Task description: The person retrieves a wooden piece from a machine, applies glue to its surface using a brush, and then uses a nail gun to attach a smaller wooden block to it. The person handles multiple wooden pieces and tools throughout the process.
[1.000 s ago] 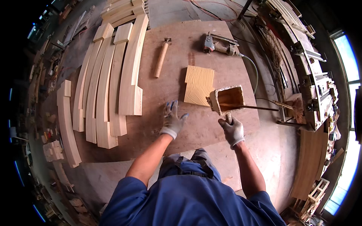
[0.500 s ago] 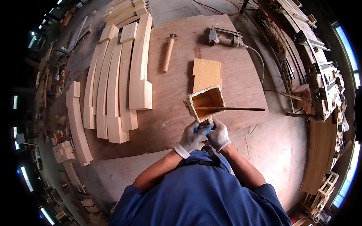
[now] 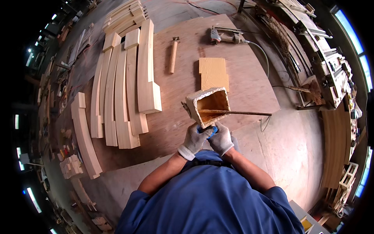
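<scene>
Both my hands, in pale work gloves, are closed at the lower end of a square container point(image 3: 192, 105) with a thick, crusted whitish rim. Amber residue coats its inner walls, and its tilted mouth faces up and to the right. From the mouth a thin dark stick point(image 3: 249, 113) juts out to the right. My left hand point(image 3: 197, 137) grips from the left, my right hand point(image 3: 221, 139) from the right. A blue patch shows between the thumbs; what it belongs to is unclear. Just beyond the container lies a yellowish, glue-coated wood block point(image 3: 213, 74) on the plywood table point(image 3: 175, 93).
Several pale, curved wooden pieces point(image 3: 121, 93) lie along the table's left side, one more point(image 3: 85, 134) outside them. A hammer point(image 3: 173, 55) rests beyond my hands. At the far right is a nail gun point(image 3: 226, 36) with its hose. A cluttered rack point(image 3: 311, 46) lines the right.
The container has turned slightly, showing more of its left outer wall. My hands keep their hold on it. The whole view has shifted a little.
</scene>
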Motion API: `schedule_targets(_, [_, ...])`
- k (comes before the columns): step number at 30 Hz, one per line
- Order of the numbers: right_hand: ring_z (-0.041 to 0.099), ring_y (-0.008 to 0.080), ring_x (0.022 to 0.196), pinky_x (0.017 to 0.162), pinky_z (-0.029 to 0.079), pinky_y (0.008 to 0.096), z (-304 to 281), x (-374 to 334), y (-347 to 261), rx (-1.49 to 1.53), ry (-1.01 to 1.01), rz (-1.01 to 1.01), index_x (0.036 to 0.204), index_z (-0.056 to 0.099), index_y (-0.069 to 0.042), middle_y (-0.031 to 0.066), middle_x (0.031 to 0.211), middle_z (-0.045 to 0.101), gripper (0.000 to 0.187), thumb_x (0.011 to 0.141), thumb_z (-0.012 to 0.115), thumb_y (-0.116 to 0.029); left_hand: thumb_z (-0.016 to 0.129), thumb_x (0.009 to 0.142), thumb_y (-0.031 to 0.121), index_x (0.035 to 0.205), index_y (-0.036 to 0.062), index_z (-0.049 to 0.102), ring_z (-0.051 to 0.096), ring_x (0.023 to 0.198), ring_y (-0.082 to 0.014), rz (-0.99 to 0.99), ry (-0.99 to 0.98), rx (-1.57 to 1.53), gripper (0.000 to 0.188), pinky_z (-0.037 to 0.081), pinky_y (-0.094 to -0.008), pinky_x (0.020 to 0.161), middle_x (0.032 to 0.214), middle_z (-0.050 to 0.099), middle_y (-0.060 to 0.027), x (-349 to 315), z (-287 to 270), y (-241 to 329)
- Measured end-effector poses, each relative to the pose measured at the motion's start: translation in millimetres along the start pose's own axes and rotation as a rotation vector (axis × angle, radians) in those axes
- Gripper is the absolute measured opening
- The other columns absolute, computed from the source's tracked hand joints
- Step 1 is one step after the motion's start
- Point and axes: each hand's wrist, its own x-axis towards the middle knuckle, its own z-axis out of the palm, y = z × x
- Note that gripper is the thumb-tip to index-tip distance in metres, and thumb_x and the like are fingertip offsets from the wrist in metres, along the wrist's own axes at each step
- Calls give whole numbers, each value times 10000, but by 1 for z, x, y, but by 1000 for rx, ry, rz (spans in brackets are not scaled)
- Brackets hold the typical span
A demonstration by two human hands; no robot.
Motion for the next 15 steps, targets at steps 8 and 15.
schedule_targets(8, [780, 374, 966, 817, 587, 439, -66, 24, 20, 16, 49, -42, 1092, 721, -36, 252, 970, 747, 231, 919, 768, -182, 793, 950, 216, 1135, -9, 755, 724, 914, -140, 8, 29, -4, 294, 592, -326, 824, 1016, 790, -59, 38, 65, -1])
schedule_targets(15, [758, 280, 987, 848, 590, 404, -202, 54, 11, -46, 4, 21, 1175, 720, -32, 201, 1004, 773, 271, 938, 757, -157, 793, 951, 191, 1144, -16, 744, 718, 931, -141, -47, 27, -97, 287, 588, -315, 825, 1050, 780, -68, 98, 184, -4])
